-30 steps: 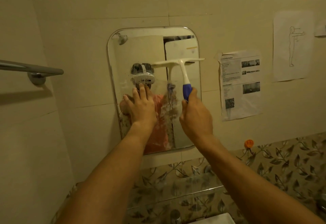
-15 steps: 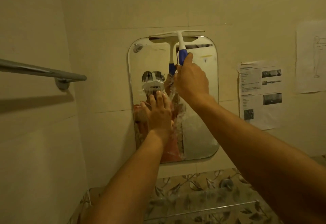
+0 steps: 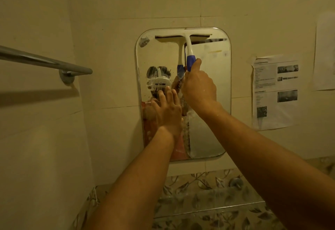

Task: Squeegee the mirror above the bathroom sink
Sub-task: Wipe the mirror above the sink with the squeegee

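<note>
While the right hand (image 3: 199,88) grips the blue handle, fingers curled round it and thumb pointing up along the grip, the squeegee (image 3: 187,47) sits with its white blade level against the mirror (image 3: 213,84), just under the top edge. The handle drops almost straight from blade to fist. Left hand (image 3: 168,112) lies flat on the glass, low and left of centre, fingers straight, slightly spread, holding nothing. Suds and wet streaks run down the middle of the mirror; the right strip looks wiped, though glare makes that uncertain. Towel bar (image 3: 45,61) on left wall. Printed sheet (image 3: 273,92) stuck to tiles right of mirror.
</note>
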A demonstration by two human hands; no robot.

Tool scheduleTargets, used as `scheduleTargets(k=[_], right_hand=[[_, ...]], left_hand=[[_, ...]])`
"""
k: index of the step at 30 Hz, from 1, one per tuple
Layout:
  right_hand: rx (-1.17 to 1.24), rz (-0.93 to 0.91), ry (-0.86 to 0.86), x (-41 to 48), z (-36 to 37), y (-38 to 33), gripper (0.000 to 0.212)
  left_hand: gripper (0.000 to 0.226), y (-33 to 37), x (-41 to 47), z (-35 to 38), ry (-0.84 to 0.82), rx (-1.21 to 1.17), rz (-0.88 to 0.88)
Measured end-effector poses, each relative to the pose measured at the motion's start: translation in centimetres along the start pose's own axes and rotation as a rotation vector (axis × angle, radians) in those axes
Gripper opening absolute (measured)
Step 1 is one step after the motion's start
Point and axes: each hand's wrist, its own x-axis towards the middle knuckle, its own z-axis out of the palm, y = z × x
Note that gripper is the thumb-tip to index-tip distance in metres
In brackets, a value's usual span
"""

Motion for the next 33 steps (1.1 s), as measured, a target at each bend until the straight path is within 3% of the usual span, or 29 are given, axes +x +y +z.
scheduleTargets(k=[9, 18, 21, 33], right_hand=[[-0.003, 0.053, -0.047, -4.0, 0.8, 0.8, 0.073], [-0.022, 0.069, -0.092, -7.3, 1.7, 2.1, 0.076], [-0.014, 0.093, -0.118, -8.4, 1.5, 2.2, 0.080], [-0.061, 0.143, -0.170, -11.6, 2.1, 3.4, 0.081]], left_hand=[[0.111, -0.1, 0.0, -0.4, -0.010, -0.010, -0.006], [0.091, -0.4, 0.6, -0.2, -0.032, 0.040, -0.014], [0.098, -0.4, 0.4, -0.5, -0.064, -0.004, 0.019], [0.097, -1.3, -0.9, 1.0, 0.066, -0.049, 0.030]])
